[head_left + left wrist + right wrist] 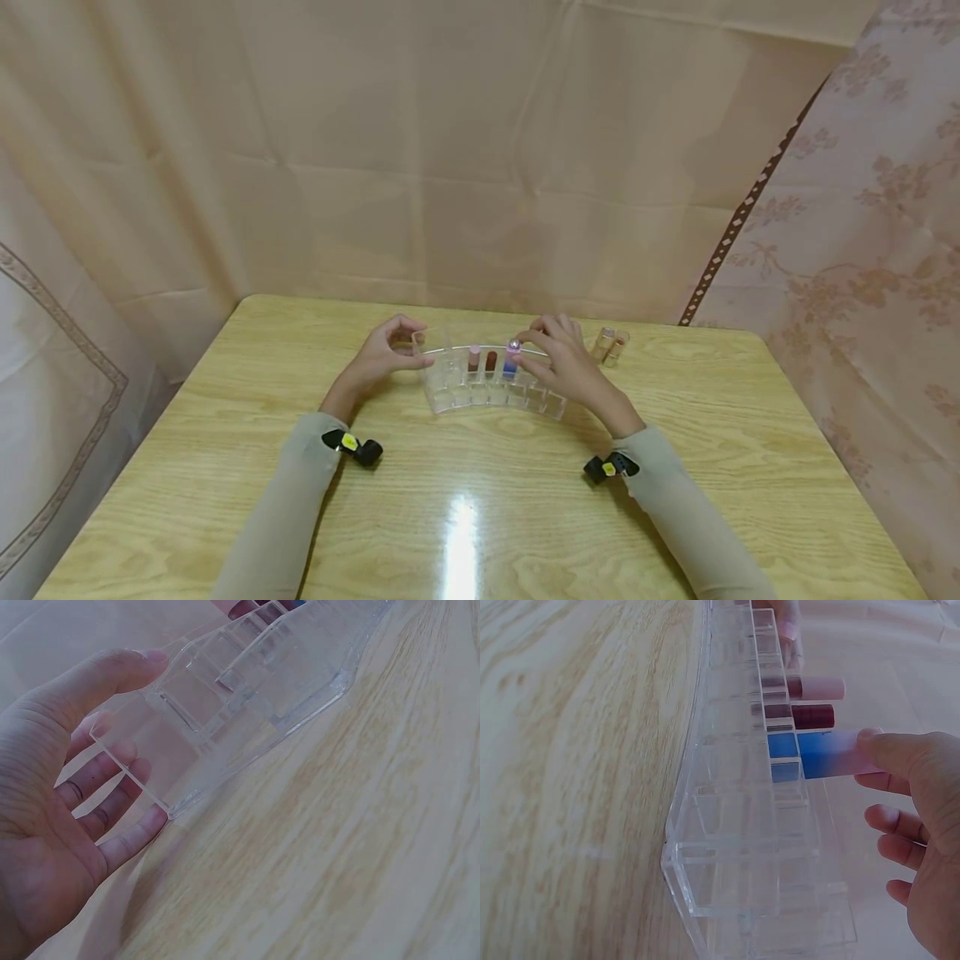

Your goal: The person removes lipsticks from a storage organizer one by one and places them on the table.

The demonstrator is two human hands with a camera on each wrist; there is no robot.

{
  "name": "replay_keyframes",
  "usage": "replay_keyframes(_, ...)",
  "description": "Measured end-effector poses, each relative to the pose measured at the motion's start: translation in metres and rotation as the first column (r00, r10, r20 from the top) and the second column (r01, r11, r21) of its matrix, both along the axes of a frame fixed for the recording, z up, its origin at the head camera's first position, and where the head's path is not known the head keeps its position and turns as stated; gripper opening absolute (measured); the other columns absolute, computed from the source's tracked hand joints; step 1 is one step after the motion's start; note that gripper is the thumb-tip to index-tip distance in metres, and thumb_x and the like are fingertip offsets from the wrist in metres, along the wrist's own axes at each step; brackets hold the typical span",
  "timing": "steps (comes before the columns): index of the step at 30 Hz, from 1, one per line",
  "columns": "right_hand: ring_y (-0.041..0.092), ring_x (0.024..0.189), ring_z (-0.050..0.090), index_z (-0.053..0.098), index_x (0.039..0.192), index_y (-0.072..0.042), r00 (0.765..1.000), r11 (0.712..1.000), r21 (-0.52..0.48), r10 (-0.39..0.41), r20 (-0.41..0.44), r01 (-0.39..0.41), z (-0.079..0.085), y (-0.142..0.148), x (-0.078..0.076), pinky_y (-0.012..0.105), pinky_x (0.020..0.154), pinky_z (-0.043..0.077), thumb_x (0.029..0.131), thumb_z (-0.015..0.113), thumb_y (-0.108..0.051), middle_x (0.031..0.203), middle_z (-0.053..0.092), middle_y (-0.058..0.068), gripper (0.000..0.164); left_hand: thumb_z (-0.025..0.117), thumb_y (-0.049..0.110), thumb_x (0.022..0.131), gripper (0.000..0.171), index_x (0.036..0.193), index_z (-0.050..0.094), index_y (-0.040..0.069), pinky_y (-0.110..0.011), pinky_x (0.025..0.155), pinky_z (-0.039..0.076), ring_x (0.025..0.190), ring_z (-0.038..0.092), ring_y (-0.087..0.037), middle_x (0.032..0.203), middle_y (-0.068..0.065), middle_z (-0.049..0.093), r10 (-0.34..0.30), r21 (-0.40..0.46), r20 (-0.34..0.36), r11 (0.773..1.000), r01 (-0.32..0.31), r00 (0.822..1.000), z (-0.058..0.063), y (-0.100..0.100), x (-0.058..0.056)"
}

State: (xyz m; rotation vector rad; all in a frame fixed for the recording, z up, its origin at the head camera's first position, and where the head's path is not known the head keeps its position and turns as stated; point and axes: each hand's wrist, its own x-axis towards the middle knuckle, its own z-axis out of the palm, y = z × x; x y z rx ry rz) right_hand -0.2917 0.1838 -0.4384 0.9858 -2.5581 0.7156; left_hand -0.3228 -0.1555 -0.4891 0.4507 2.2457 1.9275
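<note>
A clear stepped lipstick organizer (468,398), curved and divided into small compartments, stands on the table. My left hand (381,354) holds its left end, thumb at the upper edge and fingers behind the side wall (142,769). Thumb and forefinger of my right hand (566,358) pinch the pink upper part of a blue-and-pink lipstick tube (829,755), topped by a shiny round knob in the head view. Its blue lower part sits within a back-row compartment. Beside it in the same row stand a dark red tube (814,716) and a pink-topped tube (823,688).
Two more lipstick tubes with clear and gold parts, one (602,343) next to the other (617,349), are behind my right hand near the table's back edge. The wooden table (465,467) meets a beige curtain (480,167) at the back.
</note>
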Motion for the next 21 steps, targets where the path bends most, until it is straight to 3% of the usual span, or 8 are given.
replay_keyframes(10,0.023,0.099,0.037,0.073,0.113,-0.014,1.0,1.0,0.003,0.008,-0.003,-0.008,-0.0026,-0.0007,0.0008,0.043,0.089,0.026,0.095,0.074,-0.03,0.108,0.055,0.006,0.025,0.085,0.005,0.08,0.062,0.133,0.053,-0.005,-0.026,0.091,0.053,0.116,0.061,-0.039,0.127,-0.027,0.058,0.007,-0.025,0.009,1.0,-0.007,1.0,-0.0029,0.0002,0.0008)
replay_keyframes(21,0.023,0.1,0.039,0.073,0.113,-0.015,1.0,1.0,0.005,0.003,-0.004,-0.003,0.0008,-0.0022,0.0016,0.043,0.088,0.027,0.094,0.074,-0.03,0.109,0.055,0.006,0.024,0.084,0.0,0.08,0.062,0.133,0.053,-0.006,-0.023,0.09,0.054,0.113,0.061,-0.034,0.126,-0.027,0.057,0.002,0.003,0.008,1.0,-0.002,1.0,-0.0023,-0.0007,0.0007)
